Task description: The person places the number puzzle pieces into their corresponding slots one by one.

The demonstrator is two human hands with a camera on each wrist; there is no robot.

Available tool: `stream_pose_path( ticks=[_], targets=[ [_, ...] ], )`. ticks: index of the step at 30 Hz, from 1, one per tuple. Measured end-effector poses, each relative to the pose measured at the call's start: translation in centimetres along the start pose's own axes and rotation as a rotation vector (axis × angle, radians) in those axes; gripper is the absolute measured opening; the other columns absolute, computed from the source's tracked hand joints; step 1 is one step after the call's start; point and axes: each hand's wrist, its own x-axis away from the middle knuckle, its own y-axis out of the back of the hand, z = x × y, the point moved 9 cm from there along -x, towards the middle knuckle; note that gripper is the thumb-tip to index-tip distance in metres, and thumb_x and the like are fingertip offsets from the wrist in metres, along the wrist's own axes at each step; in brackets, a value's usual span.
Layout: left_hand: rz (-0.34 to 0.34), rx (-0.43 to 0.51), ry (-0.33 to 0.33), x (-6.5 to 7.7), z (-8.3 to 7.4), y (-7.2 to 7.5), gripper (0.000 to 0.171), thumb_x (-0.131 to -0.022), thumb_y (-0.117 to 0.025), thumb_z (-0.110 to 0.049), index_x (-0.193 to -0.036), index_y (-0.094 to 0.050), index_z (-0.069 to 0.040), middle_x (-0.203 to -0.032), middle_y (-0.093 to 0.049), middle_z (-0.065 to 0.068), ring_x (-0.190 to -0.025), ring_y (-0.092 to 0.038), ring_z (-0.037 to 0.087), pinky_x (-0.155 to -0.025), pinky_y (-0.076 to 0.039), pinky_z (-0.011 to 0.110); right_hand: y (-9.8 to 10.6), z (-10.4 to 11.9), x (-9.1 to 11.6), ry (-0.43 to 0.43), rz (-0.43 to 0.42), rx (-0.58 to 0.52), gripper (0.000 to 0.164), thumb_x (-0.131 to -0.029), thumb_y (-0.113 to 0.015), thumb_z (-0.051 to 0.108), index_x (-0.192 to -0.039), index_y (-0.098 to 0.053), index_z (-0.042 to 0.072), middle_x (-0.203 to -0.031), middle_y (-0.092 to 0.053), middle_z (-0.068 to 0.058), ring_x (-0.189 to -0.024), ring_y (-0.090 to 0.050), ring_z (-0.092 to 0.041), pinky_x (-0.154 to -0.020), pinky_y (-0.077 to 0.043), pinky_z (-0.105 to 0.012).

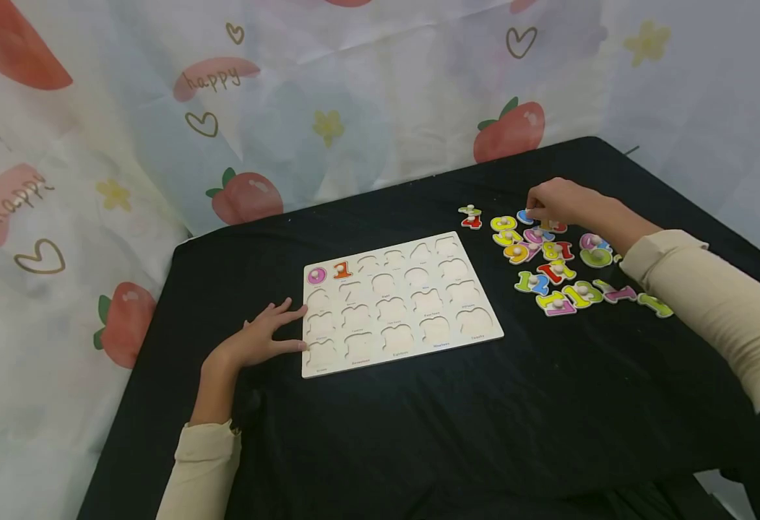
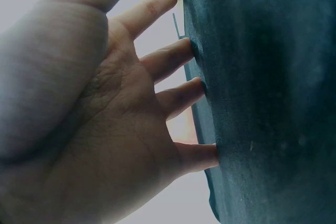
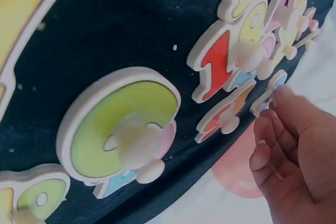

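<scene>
A white wooden number puzzle board [image 1: 402,303] lies on the black-covered table, with a purple 0 [image 1: 317,275] and an orange 1 [image 1: 342,270] in its top-row recesses. My left hand [image 1: 259,336] is spread beside the board, fingertips touching its left edge; the left wrist view shows the palm and straight fingers [image 2: 168,56]. At the pile of pieces on the right, my right hand [image 1: 562,201] pinches a blue number piece [image 1: 524,217] by its top. In the right wrist view this blue piece [image 3: 270,93] is partly covered by the fingertips, and its numeral is unclear.
Several knobbed number pieces lie loosely grouped right of the board, including a red-and-yellow 18 [image 1: 557,251], a green-and-blue 12 [image 1: 532,282] and a red 4 [image 1: 472,222]. A green piece [image 3: 123,114] is close to the right wrist camera. A fruit-printed curtain [image 1: 380,108] hangs behind the table.
</scene>
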Motion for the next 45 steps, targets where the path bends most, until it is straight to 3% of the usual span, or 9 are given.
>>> stream_pose_path(
  ticks=[10, 24, 45],
  targets=[
    [0.004, 0.002, 0.006, 0.0, 0.3, -0.2, 0.078, -0.084, -0.067, -0.045, -0.148, -0.032, -0.015, -0.154, -0.015, 0.019, -0.139, -0.002, 0.043, -0.097, -0.001, 0.074, 0.0, 3.0, -0.4, 0.098, -0.028, 0.046, 0.016, -0.092, -0.058, 0.016, -0.084, -0.056, 0.002, -0.070, -0.053, -0.004, -0.059, -0.050, -0.017, -0.058, -0.043, -0.034],
    [-0.007, -0.019, 0.006, -0.1, 0.3, 0.3, 0.077, -0.085, -0.066, -0.045, -0.148, -0.032, -0.015, -0.154, -0.014, 0.019, -0.139, -0.002, 0.042, -0.097, -0.001, 0.073, -0.6, 10.6, -1.7, 0.277, -0.025, -0.027, 0.025, -0.095, -0.056, 0.019, -0.074, -0.047, 0.008, -0.061, -0.042, -0.001, -0.051, -0.040, -0.015, -0.054, -0.033, -0.031],
    [0.007, -0.033, 0.001, -0.3, 0.5, 0.3, 0.078, -0.085, -0.066, -0.045, -0.147, -0.033, -0.014, -0.154, -0.015, 0.019, -0.139, -0.003, 0.043, -0.096, -0.002, 0.074, -4.8, 19.3, -5.8, 0.263, 0.111, -0.031, 0.026, -0.095, -0.056, 0.027, -0.080, -0.053, 0.007, -0.064, -0.044, -0.002, -0.059, -0.044, -0.016, -0.056, -0.033, -0.027]
  ],
)
